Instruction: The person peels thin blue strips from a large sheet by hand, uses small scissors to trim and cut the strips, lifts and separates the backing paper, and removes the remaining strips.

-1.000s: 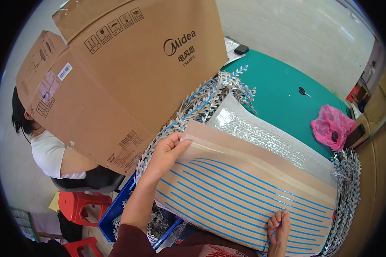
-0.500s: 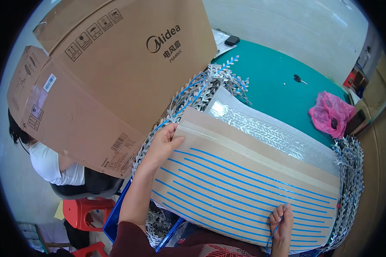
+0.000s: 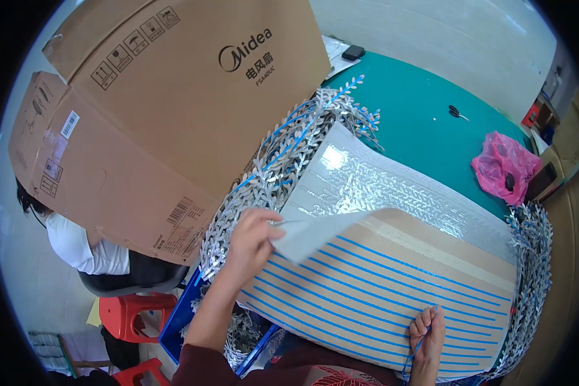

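My left hand (image 3: 252, 244) pinches the upper left corner of a brown sheet (image 3: 431, 248) marked with parallel blue strips. That corner is curled over, so its pale grey underside shows. Beneath and behind the sheet lies a shiny, clear-covered panel (image 3: 373, 183) with a silver leaf pattern. My right hand (image 3: 427, 329) is closed on a thin blue strand (image 3: 410, 361) over the sheet's lower right part. Silver leaf garlands (image 3: 283, 154) with some blue strips run along the left of the panel, and more garlands (image 3: 533, 257) hang at its right.
A large cardboard box (image 3: 167, 109) stands at the left, with a seated person (image 3: 83, 244) partly behind it. Red stools (image 3: 132, 315) and a blue crate (image 3: 180, 321) are below. The green table (image 3: 412, 103) bears scissors (image 3: 457, 113) and a pink bag (image 3: 505, 168).
My left hand has folded the sheet's corner over, baring more of the shiny panel. My right hand keeps its hold on the strand. The camera view has shifted slightly.
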A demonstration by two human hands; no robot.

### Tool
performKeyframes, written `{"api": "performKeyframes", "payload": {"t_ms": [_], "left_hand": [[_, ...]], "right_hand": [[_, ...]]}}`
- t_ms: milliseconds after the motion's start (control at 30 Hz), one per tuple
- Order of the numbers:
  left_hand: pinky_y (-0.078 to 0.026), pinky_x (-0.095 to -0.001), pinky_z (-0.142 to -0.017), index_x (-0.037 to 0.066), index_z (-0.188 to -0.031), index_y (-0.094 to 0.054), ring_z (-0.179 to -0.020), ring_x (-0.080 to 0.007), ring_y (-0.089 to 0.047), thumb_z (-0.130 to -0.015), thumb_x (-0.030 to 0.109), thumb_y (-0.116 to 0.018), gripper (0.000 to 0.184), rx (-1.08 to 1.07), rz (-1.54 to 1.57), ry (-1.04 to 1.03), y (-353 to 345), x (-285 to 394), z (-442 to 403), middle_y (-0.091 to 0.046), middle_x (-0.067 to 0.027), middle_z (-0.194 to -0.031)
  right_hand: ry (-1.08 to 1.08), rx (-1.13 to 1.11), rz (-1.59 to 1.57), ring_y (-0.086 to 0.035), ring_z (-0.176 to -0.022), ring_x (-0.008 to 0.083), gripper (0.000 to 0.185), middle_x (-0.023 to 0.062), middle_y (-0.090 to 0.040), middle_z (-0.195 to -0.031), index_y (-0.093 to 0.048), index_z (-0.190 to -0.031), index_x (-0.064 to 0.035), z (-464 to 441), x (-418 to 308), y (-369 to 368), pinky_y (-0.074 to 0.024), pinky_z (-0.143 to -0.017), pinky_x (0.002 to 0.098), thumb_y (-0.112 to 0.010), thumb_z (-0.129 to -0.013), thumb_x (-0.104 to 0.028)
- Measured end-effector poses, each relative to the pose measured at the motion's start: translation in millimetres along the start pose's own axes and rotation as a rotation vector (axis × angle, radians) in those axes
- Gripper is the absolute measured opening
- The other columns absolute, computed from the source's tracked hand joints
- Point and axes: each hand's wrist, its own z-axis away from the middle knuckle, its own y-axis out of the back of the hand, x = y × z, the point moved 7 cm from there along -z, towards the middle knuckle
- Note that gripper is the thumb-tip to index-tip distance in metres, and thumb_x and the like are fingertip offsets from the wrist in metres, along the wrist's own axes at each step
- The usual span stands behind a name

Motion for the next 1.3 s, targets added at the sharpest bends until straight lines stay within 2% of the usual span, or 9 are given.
{"api": "performKeyframes", "payload": {"t_ms": [67, 200, 300, 433, 633, 833, 933, 1133, 1300], "left_hand": [[-0.051, -0.0416, -0.084, 0.007, -0.094, -0.073, -0.101, -0.0366, -0.063, -0.07, -0.016, -0.069, 0.033, 0.024, -0.087, -0.067, 2, 13, 28, -0.068, -0.0129, -0.107], [-0.051, -0.0411, -0.084, 0.01, -0.093, -0.074, -0.099, -0.0326, -0.062, -0.064, -0.012, -0.072, 0.037, 0.048, -0.174, -0.096, 7, 22, 56, -0.066, -0.0102, -0.106], [-0.049, -0.0412, -0.085, 0.015, -0.093, -0.076, -0.1, -0.0288, -0.061, -0.065, 0.003, -0.077, 0.031, 0.059, -0.277, -0.19, 8, 31, 66, -0.066, -0.0061, -0.105], [-0.047, -0.0394, -0.085, 0.019, -0.095, -0.077, -0.101, -0.0255, -0.06, -0.064, 0.012, -0.078, 0.031, 0.085, -0.329, -0.246, 8, 37, 81, -0.063, -0.0024, -0.104], [-0.047, -0.0387, -0.084, 0.022, -0.1, -0.08, -0.097, -0.0236, -0.057, -0.062, 0.012, -0.079, 0.038, 0.168, -0.34, -0.218, 10, 35, 101, -0.059, -0.0001, -0.101], [-0.048, -0.0392, -0.086, 0.022, -0.097, -0.079, -0.1, -0.0234, -0.059, -0.064, 0.009, -0.078, 0.036, 0.155, -0.335, -0.215, 12, 38, 102, -0.066, -0.0005, -0.107], [-0.044, -0.0391, -0.084, 0.018, -0.089, -0.079, -0.095, -0.0253, -0.06, -0.067, 0.01, -0.08, 0.024, 0.152, -0.338, -0.213, 11, 36, 102, -0.07, -0.004, -0.101], [-0.048, -0.0386, -0.087, 0.011, -0.102, -0.076, -0.097, -0.0258, -0.062, -0.064, -0.006, -0.076, 0.041, 0.175, -0.255, -0.094, 14, 34, 92, -0.07, -0.0031, -0.101], [-0.048, -0.0402, -0.089, 0.009, -0.108, -0.074, -0.095, -0.0288, -0.063, -0.064, -0.009, -0.076, 0.047, 0.195, -0.195, -0.057, 14, 25, 94, -0.071, -0.0044, -0.102]], "right_hand": [[-0.001, -0.009, 0.009, -0.044, -0.062, 0.0076, 0.025, -0.0017, -0.046, -0.079, -0.053, -0.101, -0.0122, 1, -1, -2, -0.0382, -0.054, 0.023, -0.051, -0.116, -0.032], [-0.014, 0.0, 0.016, -0.042, -0.062, 0.0068, 0.025, -0.002, -0.045, -0.078, -0.053, -0.1, -0.0116, -1, -1, 0, -0.0376, -0.054, 0.0228, -0.05, -0.116, -0.031], [-0.001, 0.025, -0.011, -0.043, -0.062, 0.0079, 0.023, -0.0008, -0.046, -0.08, -0.053, -0.101, -0.0107, -1, -1, 0, -0.0368, -0.054, 0.0235, -0.057, -0.113, -0.03], [-0.009, 0.002, -0.008, -0.042, -0.062, 0.0073, 0.024, -0.0012, -0.046, -0.081, -0.053, -0.102, -0.0105, -3, -1, 7, -0.0362, -0.054, 0.0231, -0.056, -0.114, -0.031], [0.0, 0.011, -0.005, -0.041, -0.062, 0.0068, 0.024, -0.0014, -0.044, -0.081, -0.053, -0.103, -0.0104, -3, -1, 5, -0.0361, -0.054, 0.023, -0.053, -0.115, -0.03], [0.009, 0.008, 0.0, -0.042, -0.062, 0.0068, 0.024, -0.0015, -0.045, -0.081, -0.053, -0.103, -0.0103, -3, -1, 3, -0.0366, -0.054, 0.0227, -0.052, -0.115, -0.03], [0.021, 0.0, 0.005, -0.042, -0.063, 0.0069, 0.023, -0.0015, -0.045, -0.082, -0.053, -0.103, -0.0103, -2, -2, 2, -0.0371, -0.055, 0.0229, -0.052, -0.115, -0.03], [0.023, -0.018, 0.005, -0.044, -0.064, 0.0073, 0.023, -0.0011, -0.046, -0.082, -0.054, -0.103, -0.0103, -2, -2, 2, -0.0377, -0.055, 0.0231, -0.053, -0.115, -0.03], [0.028, 0.013, -0.01, -0.043, -0.063, 0.0076, 0.024, -0.001, -0.046, -0.081, -0.055, -0.103, -0.0099, -2, -1, 2, -0.0377, -0.055, 0.0237, -0.053, -0.115, -0.03]]}}
